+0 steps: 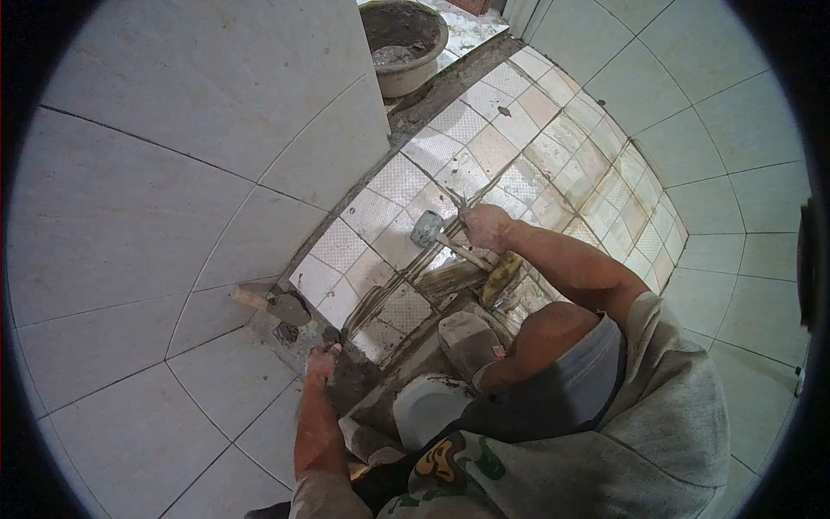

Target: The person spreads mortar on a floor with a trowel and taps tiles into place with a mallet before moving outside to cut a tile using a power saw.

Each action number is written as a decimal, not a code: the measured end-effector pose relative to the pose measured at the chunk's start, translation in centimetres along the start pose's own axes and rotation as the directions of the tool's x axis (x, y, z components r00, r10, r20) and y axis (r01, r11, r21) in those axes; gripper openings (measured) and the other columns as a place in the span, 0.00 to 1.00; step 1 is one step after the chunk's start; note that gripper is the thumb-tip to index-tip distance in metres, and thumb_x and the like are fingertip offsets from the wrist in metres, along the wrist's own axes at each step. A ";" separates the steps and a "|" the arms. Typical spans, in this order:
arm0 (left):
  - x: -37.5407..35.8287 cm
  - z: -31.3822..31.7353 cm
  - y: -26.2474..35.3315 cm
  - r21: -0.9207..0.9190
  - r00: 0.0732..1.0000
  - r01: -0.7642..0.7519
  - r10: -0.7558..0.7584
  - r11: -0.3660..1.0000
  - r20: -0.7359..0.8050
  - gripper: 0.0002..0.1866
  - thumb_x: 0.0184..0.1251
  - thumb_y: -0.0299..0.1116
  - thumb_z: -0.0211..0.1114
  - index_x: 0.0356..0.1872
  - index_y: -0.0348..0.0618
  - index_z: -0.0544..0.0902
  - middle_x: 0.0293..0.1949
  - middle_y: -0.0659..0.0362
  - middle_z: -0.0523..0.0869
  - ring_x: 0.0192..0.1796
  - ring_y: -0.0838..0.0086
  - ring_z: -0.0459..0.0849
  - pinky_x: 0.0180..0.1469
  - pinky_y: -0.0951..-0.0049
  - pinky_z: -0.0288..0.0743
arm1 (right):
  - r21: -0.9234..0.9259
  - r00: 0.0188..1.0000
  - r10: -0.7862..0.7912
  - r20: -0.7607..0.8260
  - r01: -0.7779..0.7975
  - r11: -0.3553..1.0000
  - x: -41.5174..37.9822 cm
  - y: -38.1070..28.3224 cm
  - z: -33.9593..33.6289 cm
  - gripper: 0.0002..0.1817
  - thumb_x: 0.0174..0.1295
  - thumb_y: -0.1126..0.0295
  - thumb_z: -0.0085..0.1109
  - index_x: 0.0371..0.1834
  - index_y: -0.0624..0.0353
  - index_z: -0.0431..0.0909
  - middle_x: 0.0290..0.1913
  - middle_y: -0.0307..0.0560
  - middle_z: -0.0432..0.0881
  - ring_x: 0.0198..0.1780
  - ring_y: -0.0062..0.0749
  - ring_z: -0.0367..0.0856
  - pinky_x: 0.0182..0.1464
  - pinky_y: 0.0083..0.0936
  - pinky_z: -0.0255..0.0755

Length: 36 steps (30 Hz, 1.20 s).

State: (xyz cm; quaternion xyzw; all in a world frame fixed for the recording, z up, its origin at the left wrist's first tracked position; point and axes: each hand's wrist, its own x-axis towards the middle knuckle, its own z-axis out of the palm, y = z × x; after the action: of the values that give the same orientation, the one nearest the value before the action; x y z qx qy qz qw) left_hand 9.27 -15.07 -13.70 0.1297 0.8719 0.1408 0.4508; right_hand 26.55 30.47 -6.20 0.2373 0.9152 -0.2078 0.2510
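holding grey mortar [399, 54], a round tub [410, 80]

Floor tiles [372, 214]: white and pale pinkish-beige squares, some with a fine dotted or checked pattern, smeared grey-brown. Wall tiles [130, 233]: plain pale grey with dark joint lines. Shirt [553, 467]: light grey, printed yellow-brown and green; mallet head [427, 228]: mottled blue-grey.

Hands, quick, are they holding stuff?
Left hand: fingers bent by the tiles, can't tell if holding anything.
Right hand: curled over the tiles near the hammer, can't tell either.
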 end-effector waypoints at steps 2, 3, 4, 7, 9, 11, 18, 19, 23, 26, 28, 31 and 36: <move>-0.3 -0.4 0.7 0.010 1.000 0.023 -0.023 1.000 -0.011 0.23 0.62 0.43 0.63 0.52 0.36 0.81 0.31 0.55 0.86 0.32 0.71 0.82 0.42 0.69 0.75 | -0.020 1.000 -0.013 0.015 0.013 1.000 0.3 0.3 0.3 0.14 0.46 0.72 0.54 0.36 0.63 0.82 0.38 0.60 0.84 0.44 0.52 0.83 0.46 0.42 0.78; -0.4 -0.7 1.0 0.035 0.999 0.032 -0.033 0.999 0.021 0.23 0.62 0.43 0.62 0.52 0.37 0.82 0.32 0.53 0.86 0.34 0.68 0.83 0.43 0.67 0.75 | -0.020 1.000 -0.013 0.015 0.013 1.000 0.4 0.3 0.3 0.14 0.46 0.72 0.54 0.36 0.63 0.82 0.38 0.60 0.84 0.44 0.52 0.83 0.46 0.42 0.78; -0.4 -0.8 1.1 0.060 0.998 0.041 -0.044 0.997 0.053 0.23 0.62 0.44 0.62 0.52 0.37 0.82 0.34 0.52 0.87 0.36 0.65 0.84 0.45 0.66 0.75 | -0.029 1.000 -0.010 0.023 0.011 1.000 0.4 0.3 0.3 0.14 0.46 0.72 0.54 0.35 0.63 0.82 0.38 0.60 0.84 0.43 0.52 0.83 0.45 0.42 0.79; 2.5 1.1 -3.5 0.025 0.999 0.027 -0.026 0.999 -0.021 0.23 0.62 0.45 0.62 0.53 0.40 0.82 0.39 0.48 0.87 0.45 0.58 0.85 0.50 0.61 0.74 | -0.038 0.999 -0.013 0.032 0.014 0.999 -0.1 -0.1 -0.4 0.14 0.45 0.72 0.54 0.36 0.63 0.83 0.39 0.60 0.84 0.44 0.52 0.83 0.45 0.42 0.79; 1.4 0.4 -1.8 0.046 0.999 0.043 -0.043 0.998 0.010 0.23 0.62 0.46 0.61 0.52 0.41 0.82 0.42 0.45 0.86 0.49 0.55 0.83 0.53 0.60 0.73 | -0.036 0.999 -0.018 0.032 0.019 0.999 -0.2 -0.2 -0.6 0.15 0.45 0.72 0.54 0.36 0.63 0.83 0.39 0.60 0.84 0.44 0.52 0.83 0.46 0.42 0.79; 1.1 0.1 -1.3 0.067 0.997 0.059 -0.061 0.996 0.040 0.23 0.62 0.47 0.60 0.51 0.42 0.83 0.45 0.42 0.85 0.53 0.52 0.82 0.56 0.58 0.72 | -0.044 0.999 -0.017 0.036 0.019 0.999 -0.1 -0.2 -0.4 0.15 0.45 0.72 0.54 0.37 0.62 0.83 0.40 0.60 0.84 0.45 0.52 0.83 0.46 0.43 0.78; 2.0 0.5 -2.4 0.152 0.999 0.035 -0.037 0.988 0.014 0.23 0.61 0.50 0.58 0.42 0.40 0.86 0.43 0.40 0.85 0.53 0.47 0.80 0.57 0.58 0.70 | -0.010 1.000 -0.005 -0.010 0.005 1.000 0.0 0.1 0.0 0.15 0.44 0.72 0.54 0.37 0.62 0.83 0.40 0.59 0.84 0.45 0.52 0.83 0.47 0.42 0.78; 2.2 0.5 -2.8 0.227 0.999 0.022 -0.029 0.974 0.030 0.24 0.60 0.51 0.58 0.40 0.38 0.86 0.42 0.39 0.85 0.54 0.48 0.80 0.57 0.57 0.70 | -0.035 1.000 -0.014 0.011 0.015 0.999 0.3 0.3 0.3 0.15 0.44 0.72 0.55 0.36 0.62 0.83 0.39 0.58 0.84 0.44 0.51 0.83 0.46 0.42 0.78; 1.3 0.0 -1.2 0.100 0.994 0.099 -0.103 0.990 0.032 0.25 0.59 0.51 0.59 0.38 0.35 0.86 0.45 0.38 0.83 0.55 0.47 0.79 0.59 0.58 0.69 | -0.068 0.999 -0.022 0.044 0.025 0.997 0.6 0.4 0.4 0.14 0.44 0.72 0.55 0.35 0.62 0.83 0.39 0.58 0.84 0.44 0.51 0.83 0.45 0.41 0.79; 2.1 0.6 -2.9 0.104 0.997 0.071 -0.073 0.992 0.021 0.26 0.59 0.51 0.60 0.41 0.34 0.85 0.45 0.38 0.84 0.55 0.48 0.80 0.58 0.58 0.70 | -0.024 0.997 -0.065 -0.046 0.063 0.998 0.5 0.8 0.9 0.14 0.44 0.72 0.55 0.34 0.62 0.83 0.39 0.58 0.84 0.44 0.51 0.83 0.45 0.41 0.79; 3.7 1.5 -5.5 0.288 0.995 -0.086 0.095 0.954 -0.018 0.26 0.59 0.51 0.61 0.45 0.35 0.84 0.45 0.39 0.84 0.54 0.51 0.80 0.58 0.58 0.70 | -0.034 0.998 -0.055 -0.022 0.054 0.998 0.3 0.5 0.5 0.14 0.44 0.72 0.55 0.34 0.62 0.83 0.39 0.58 0.84 0.43 0.51 0.83 0.45 0.41 0.79; 1.7 0.8 -2.7 0.132 0.996 -0.034 0.043 0.991 -0.072 0.24 0.61 0.51 0.59 0.46 0.41 0.84 0.30 0.51 0.87 0.39 0.60 0.86 0.46 0.62 0.75 | -0.045 0.999 -0.054 -0.004 0.053 0.998 0.1 0.3 0.1 0.14 0.44 0.72 0.55 0.35 0.62 0.83 0.39 0.58 0.84 0.44 0.51 0.83 0.45 0.42 0.79; 1.5 0.4 -2.2 0.036 1.000 -0.010 0.010 0.999 -0.003 0.24 0.61 0.52 0.59 0.45 0.41 0.84 0.31 0.51 0.87 0.39 0.59 0.86 0.46 0.62 0.75 | -0.042 0.999 -0.032 0.033 0.034 0.999 -0.1 -0.1 -0.6 0.15 0.44 0.72 0.55 0.36 0.62 0.83 0.39 0.58 0.84 0.45 0.51 0.83 0.47 0.42 0.78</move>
State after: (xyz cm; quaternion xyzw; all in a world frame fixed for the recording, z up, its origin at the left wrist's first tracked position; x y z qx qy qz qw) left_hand 8.54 -16.47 -15.85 0.1418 0.8743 0.1275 0.4464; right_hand 26.37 30.64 -5.59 0.2133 0.9190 -0.1963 0.2672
